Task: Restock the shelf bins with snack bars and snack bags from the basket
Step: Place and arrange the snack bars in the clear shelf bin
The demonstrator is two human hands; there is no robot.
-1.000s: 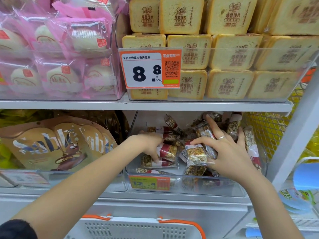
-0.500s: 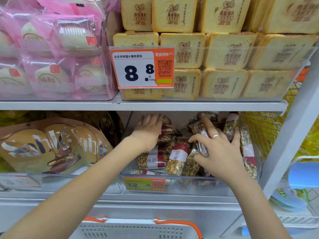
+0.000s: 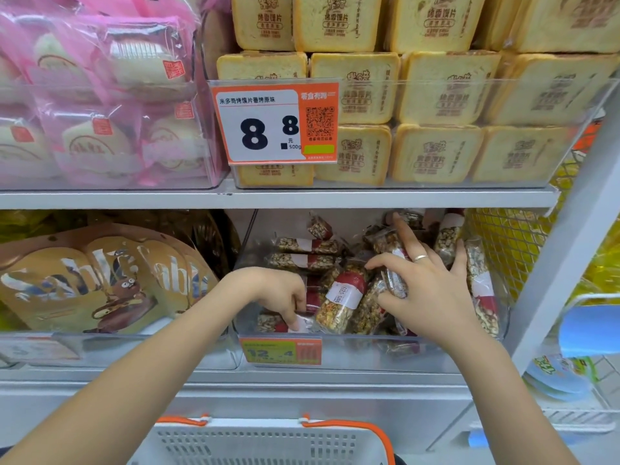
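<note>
The left hand (image 3: 281, 297) curls down and pinches a snack bar (image 3: 302, 322) at the clear bin's (image 3: 369, 354) front. At its 3 o'clock, the right hand (image 3: 426, 290) spreads over more bars, seemingly gripping one (image 3: 392, 280). The basket (image 3: 268, 441) sits at 6 o'clock.

Big black "8.8", with small "元" and "500g" beside it, on the white and orange price tag (image 3: 275, 124) clipped to the upper bin (image 3: 469, 176). Line "米多奇烤馍片香烤原味" across its top, square code on the orange part. "12.4", blurry, on the orange tag (image 3: 281, 351) of the lower bin (image 3: 369, 359). "烤香馍片" printed on the toast packs (image 3: 446, 85).
</note>
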